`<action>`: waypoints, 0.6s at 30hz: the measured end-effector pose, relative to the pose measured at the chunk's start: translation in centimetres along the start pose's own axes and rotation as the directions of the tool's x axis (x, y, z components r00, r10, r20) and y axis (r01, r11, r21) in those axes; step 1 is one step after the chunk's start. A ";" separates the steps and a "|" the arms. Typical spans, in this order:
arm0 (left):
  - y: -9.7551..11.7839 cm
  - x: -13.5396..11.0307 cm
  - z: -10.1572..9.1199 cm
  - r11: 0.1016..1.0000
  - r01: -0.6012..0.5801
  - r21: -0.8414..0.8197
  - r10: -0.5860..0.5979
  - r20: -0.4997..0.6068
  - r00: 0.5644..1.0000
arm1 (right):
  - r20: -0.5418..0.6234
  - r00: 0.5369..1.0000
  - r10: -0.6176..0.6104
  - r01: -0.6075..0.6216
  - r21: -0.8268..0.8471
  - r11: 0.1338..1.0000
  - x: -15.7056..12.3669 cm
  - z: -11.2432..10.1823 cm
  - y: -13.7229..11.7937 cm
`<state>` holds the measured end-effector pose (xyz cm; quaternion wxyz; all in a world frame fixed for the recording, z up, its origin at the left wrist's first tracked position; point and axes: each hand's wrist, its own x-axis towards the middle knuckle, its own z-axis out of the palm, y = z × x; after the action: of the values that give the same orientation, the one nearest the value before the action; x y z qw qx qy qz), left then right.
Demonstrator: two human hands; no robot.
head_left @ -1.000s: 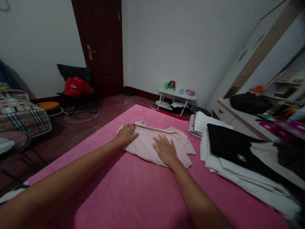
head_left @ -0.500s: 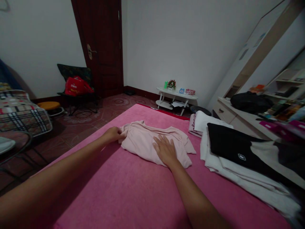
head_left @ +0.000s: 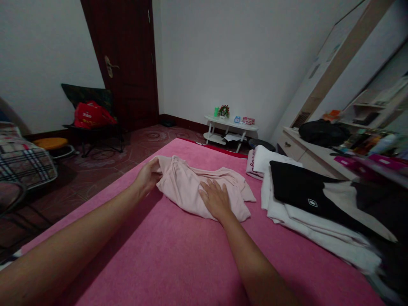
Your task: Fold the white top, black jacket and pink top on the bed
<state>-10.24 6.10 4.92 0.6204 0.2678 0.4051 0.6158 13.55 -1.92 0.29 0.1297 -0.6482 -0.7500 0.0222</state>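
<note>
A pale pink shirt [head_left: 188, 187], partly folded, lies on a bright pink bed cover [head_left: 159, 250]. At its left end my left hand [head_left: 148, 176] grips the cloth and holds that edge raised off the cover; the fingertips are partly hidden by the fabric. My right hand [head_left: 216, 199] rests flat on the middle of the shirt, palm down with fingers a little apart. Right of the shirt is a stack of clothes: a black folded garment [head_left: 293, 182] with a small white logo on top of white folded clothes [head_left: 321, 225].
A white folded cloth [head_left: 272, 157] lies behind the stack. Beyond the bed stands a small white table [head_left: 231, 122] with a plant. A chair bears a red bag [head_left: 92, 114] at left, near a yellow stool [head_left: 51, 143]. A drawer cabinet [head_left: 295, 146] stands at right.
My left hand has lifted the left end of the shirt higher, and the cloth there has risen. My right hand stays flat on the shirt. The view has shifted slightly to the right.
</note>
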 end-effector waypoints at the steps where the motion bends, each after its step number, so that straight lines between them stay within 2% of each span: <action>1: 0.1 -0.3 1.1 1.000 -0.021 -0.011 0.022 0.054 0.998 | -0.010 1.000 0.005 -0.005 0.034 0.999 0.0 0.0 0.1; 4: 0.2 -1.5 5.4 0.988 -0.150 -0.036 0.154 0.227 0.962 | -0.092 0.993 0.079 -0.052 0.259 0.964 0.3 0.2 0.6; 6: -0.2 -2.4 8.7 0.972 -0.235 -0.025 0.231 0.312 0.922 | -0.187 0.964 0.189 -0.066 0.522 0.851 0.5 0.2 1.1; 7: -0.7 -2.9 10.3 0.964 -0.265 -0.007 0.251 0.345 0.904 | -0.224 0.942 0.252 -0.046 0.656 0.753 0.6 0.1 1.4; 9: -2.5 -4.0 13.1 0.950 -0.306 0.055 0.258 0.409 0.875 | -0.235 0.901 0.366 0.027 0.869 0.493 0.6 -0.4 2.1; 11: -5.0 -5.2 15.2 0.931 -0.336 0.141 0.234 0.475 0.848 | -0.173 0.889 0.423 0.083 0.971 0.224 0.4 -1.4 2.8; 13: -8.0 -6.4 16.4 0.911 -0.352 0.214 0.197 0.523 0.829 | -0.112 0.900 0.421 0.108 0.994 0.033 0.2 -2.4 3.6; 15: -10.9 -7.5 17.0 0.912 -0.341 0.229 0.164 0.559 0.813 | -0.092 0.903 0.420 0.119 0.992 -0.039 0.0 -3.0 4.5; 18: -13.6 -8.4 17.3 0.936 -0.276 0.220 0.097 0.591 0.801 | -0.065 0.866 0.495 0.114 0.991 -0.069 0.3 -2.9 5.7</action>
<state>12.33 -0.61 4.23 0.6013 0.5682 0.2591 0.4984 19.70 -1.13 1.94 0.7045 -0.4425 -0.3475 0.4326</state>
